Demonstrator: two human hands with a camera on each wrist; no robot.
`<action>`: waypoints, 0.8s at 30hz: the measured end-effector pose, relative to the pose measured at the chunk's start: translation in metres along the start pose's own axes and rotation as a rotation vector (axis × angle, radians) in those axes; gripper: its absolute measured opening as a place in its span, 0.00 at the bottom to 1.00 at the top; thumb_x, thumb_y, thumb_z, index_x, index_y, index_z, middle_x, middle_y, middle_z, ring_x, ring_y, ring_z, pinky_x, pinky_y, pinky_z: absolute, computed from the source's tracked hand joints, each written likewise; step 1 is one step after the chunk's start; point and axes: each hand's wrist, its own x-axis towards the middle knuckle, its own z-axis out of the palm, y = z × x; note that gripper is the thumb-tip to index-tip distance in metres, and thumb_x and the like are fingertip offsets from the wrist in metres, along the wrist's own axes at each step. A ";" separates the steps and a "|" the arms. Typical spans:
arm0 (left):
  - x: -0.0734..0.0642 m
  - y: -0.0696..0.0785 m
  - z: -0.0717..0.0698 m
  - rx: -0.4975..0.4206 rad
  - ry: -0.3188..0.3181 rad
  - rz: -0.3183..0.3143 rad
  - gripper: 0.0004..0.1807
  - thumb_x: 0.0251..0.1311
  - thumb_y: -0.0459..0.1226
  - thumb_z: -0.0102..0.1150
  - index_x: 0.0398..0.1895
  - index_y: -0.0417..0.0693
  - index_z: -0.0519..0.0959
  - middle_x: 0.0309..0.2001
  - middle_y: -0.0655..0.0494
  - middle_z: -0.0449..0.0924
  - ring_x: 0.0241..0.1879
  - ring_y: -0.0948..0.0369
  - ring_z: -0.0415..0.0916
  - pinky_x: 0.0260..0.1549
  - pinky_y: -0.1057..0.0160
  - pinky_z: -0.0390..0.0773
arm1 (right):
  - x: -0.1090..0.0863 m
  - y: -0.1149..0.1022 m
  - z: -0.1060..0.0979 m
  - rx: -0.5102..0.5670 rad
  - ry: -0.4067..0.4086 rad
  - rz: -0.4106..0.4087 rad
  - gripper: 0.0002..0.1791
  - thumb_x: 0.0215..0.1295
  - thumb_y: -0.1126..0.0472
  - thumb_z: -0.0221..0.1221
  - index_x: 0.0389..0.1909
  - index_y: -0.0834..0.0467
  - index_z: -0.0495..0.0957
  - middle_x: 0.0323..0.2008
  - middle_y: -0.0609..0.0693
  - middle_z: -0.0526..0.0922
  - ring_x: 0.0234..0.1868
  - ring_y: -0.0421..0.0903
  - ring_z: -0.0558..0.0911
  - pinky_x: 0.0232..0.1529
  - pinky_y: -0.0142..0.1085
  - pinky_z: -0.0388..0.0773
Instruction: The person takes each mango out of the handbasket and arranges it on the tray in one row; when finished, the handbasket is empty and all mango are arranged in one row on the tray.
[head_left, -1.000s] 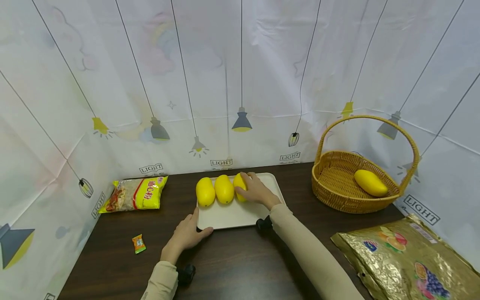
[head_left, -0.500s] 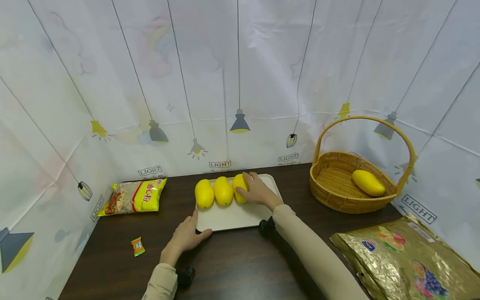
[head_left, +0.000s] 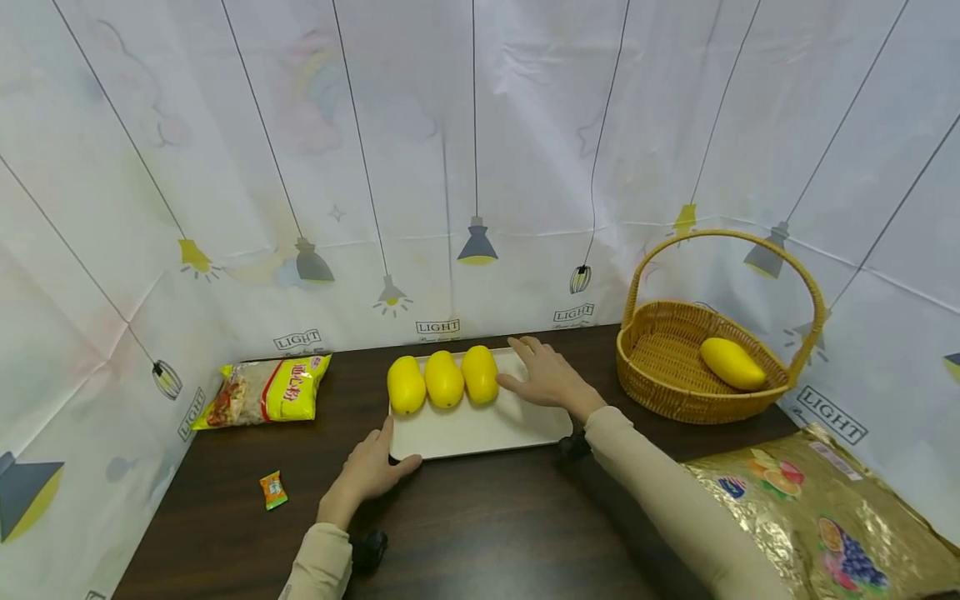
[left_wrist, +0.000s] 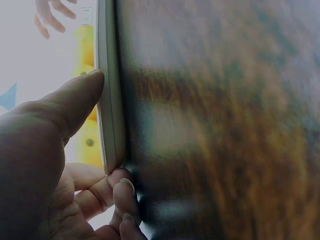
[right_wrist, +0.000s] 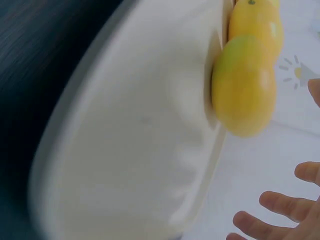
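Note:
Three yellow mangoes [head_left: 444,380] lie side by side along the back left of a white rectangular tray [head_left: 480,435]. My left hand [head_left: 369,468] grips the tray's near left corner. In the left wrist view its thumb [left_wrist: 75,102] presses on the tray rim [left_wrist: 111,95], with the other fingers curled at the corner. My right hand [head_left: 549,380], fingers spread, hovers over the tray's right part and holds nothing. The rightmost mango [head_left: 480,375] stands apart from its fingertips. The right wrist view shows that mango [right_wrist: 245,90] at the tray's edge and bare tray beside it.
At the right stands a wicker basket [head_left: 678,405] with a tall handle and one mango [head_left: 733,363] inside. A gold fruit-print bag [head_left: 817,517] lies in front of it. To the left are a yellow food packet [head_left: 262,392] and a small orange-and-green wrapped candy [head_left: 273,490].
My right hand has let go of the rightmost mango and moved right, its fingers spreading. The mango stays on the tray. My left hand keeps its place at the corner.

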 end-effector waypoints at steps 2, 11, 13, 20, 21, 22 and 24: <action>0.000 0.000 0.000 0.001 -0.002 -0.003 0.53 0.64 0.58 0.61 0.81 0.42 0.46 0.67 0.37 0.69 0.58 0.44 0.75 0.59 0.40 0.74 | -0.007 0.008 -0.006 -0.021 0.015 0.000 0.47 0.67 0.29 0.51 0.79 0.51 0.55 0.76 0.60 0.59 0.75 0.67 0.62 0.71 0.65 0.60; 0.000 0.003 0.000 -0.009 -0.014 -0.006 0.53 0.65 0.56 0.61 0.81 0.41 0.45 0.68 0.36 0.67 0.61 0.41 0.73 0.61 0.38 0.72 | -0.038 0.044 -0.033 -0.063 0.082 0.002 0.48 0.66 0.27 0.50 0.79 0.51 0.56 0.76 0.62 0.60 0.73 0.68 0.64 0.68 0.68 0.62; 0.000 0.002 0.000 -0.010 -0.013 -0.005 0.53 0.65 0.56 0.61 0.81 0.42 0.45 0.68 0.36 0.68 0.61 0.42 0.73 0.61 0.39 0.72 | -0.043 0.052 -0.038 -0.065 0.102 0.007 0.48 0.67 0.27 0.50 0.79 0.52 0.56 0.76 0.62 0.60 0.73 0.69 0.64 0.68 0.68 0.61; -0.001 0.001 0.001 -0.006 0.003 0.010 0.54 0.64 0.57 0.62 0.81 0.41 0.46 0.66 0.37 0.70 0.57 0.44 0.75 0.58 0.40 0.74 | -0.058 0.077 -0.057 -0.077 0.129 0.049 0.49 0.66 0.27 0.51 0.79 0.53 0.56 0.75 0.64 0.60 0.73 0.71 0.62 0.66 0.71 0.59; -0.001 0.001 0.001 -0.006 0.004 0.011 0.54 0.64 0.57 0.62 0.81 0.41 0.46 0.66 0.37 0.70 0.57 0.44 0.75 0.58 0.40 0.74 | -0.060 0.081 -0.059 -0.080 0.124 0.060 0.50 0.65 0.26 0.51 0.79 0.52 0.55 0.76 0.65 0.59 0.73 0.72 0.61 0.66 0.72 0.58; -0.001 0.001 0.001 -0.004 0.006 0.015 0.53 0.64 0.57 0.62 0.81 0.41 0.46 0.65 0.36 0.70 0.57 0.44 0.75 0.58 0.40 0.74 | -0.062 0.085 -0.062 -0.083 0.117 0.071 0.50 0.65 0.25 0.50 0.79 0.52 0.55 0.76 0.65 0.57 0.73 0.73 0.60 0.66 0.73 0.57; 0.000 0.001 0.000 -0.004 0.007 0.015 0.53 0.64 0.57 0.61 0.81 0.41 0.46 0.66 0.36 0.70 0.57 0.44 0.75 0.58 0.40 0.74 | -0.067 0.091 -0.067 -0.088 0.104 0.089 0.51 0.64 0.25 0.50 0.79 0.52 0.54 0.77 0.66 0.55 0.73 0.74 0.58 0.65 0.75 0.56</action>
